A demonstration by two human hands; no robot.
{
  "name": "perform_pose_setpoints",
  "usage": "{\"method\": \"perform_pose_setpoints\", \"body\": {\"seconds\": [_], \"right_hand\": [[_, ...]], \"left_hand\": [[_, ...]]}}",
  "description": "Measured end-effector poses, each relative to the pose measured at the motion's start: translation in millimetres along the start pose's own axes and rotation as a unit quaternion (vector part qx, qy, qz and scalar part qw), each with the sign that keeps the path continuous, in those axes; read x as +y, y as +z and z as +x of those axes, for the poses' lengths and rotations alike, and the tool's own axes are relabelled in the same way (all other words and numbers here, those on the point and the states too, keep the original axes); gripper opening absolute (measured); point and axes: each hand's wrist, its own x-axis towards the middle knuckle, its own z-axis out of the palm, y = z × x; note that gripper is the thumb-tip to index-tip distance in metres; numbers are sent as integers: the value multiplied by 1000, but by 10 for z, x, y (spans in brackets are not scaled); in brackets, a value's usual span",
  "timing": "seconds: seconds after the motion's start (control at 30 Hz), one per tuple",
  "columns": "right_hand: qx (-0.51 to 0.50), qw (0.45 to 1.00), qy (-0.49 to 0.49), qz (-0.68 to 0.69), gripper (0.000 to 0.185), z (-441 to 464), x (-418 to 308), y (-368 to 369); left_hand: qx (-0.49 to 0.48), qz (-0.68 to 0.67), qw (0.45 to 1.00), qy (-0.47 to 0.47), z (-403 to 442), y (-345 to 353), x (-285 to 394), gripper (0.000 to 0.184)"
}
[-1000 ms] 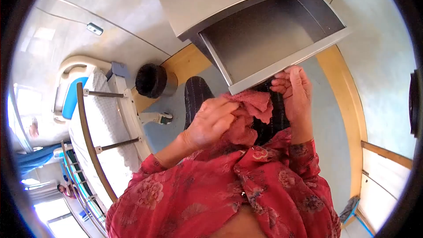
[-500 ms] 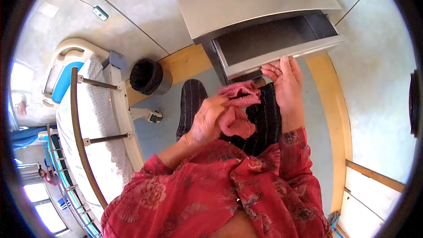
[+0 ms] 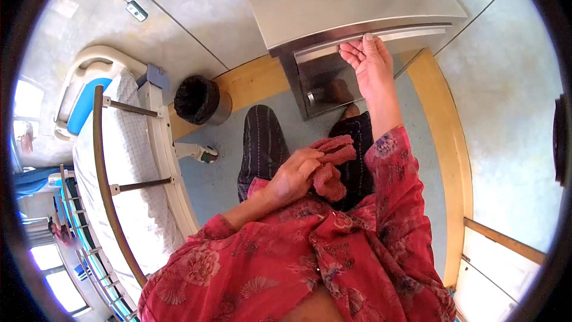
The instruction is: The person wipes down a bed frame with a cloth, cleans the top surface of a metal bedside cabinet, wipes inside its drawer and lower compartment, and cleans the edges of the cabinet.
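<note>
A crumpled reddish-pink cloth (image 3: pixel 335 170) is bunched in my left hand (image 3: pixel 292 176), low in front of my lap; the fingers are closed around it. At the cabinet (image 3: pixel 351 0), my right hand (image 3: pixel 372 62) has its fingers curled at the top edge of the drawer (image 3: pixel 411 31), thumb uppermost. The drawer is pushed nearly all the way in. Below it is a dark, glossy cabinet front with a small metal handle (image 3: pixel 314 95).
A black-lined waste bin (image 3: pixel 198 100) stands left of the cabinet. Farther left is a bed (image 3: pixel 128 161) with a metal side rail (image 3: pixel 101 161). My knees in dark striped trousers are below the cabinet. A wall-hung remote (image 3: pixel 136 11) is at upper left.
My right hand has moved forward with the drawer, which was pulled out and now sits nearly closed. My left hand with the cloth has shifted slightly right and closer to my body.
</note>
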Motion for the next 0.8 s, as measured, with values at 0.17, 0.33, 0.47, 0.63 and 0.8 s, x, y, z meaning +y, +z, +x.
{"method": "perform_pose_setpoints", "body": {"seconds": [0.17, 0.33, 0.47, 0.63, 0.8], "right_hand": [[14, 1000, -8, 16, 25, 52, 52, 23], [-4, 998, 24, 57, 22, 50, 10, -51], [67, 992, 92, 62, 19, -238, 366, -598], [153, 970, 182, 52, 16, -1204, 1147, -1440], [141, 958, 250, -26, 14, -1697, 1226, -1765]], "left_hand": [[-4, -24, 999, -33, -20, 54, -29, 29], [2, -39, 998, -49, 111, -16, 3, 35], [90, 82, 991, 60, 481, -267, 20, 37], [21, 284, 935, 212, 1095, -431, -259, 24], [-37, 380, 880, 284, 1647, -292, -596, 22]]}}
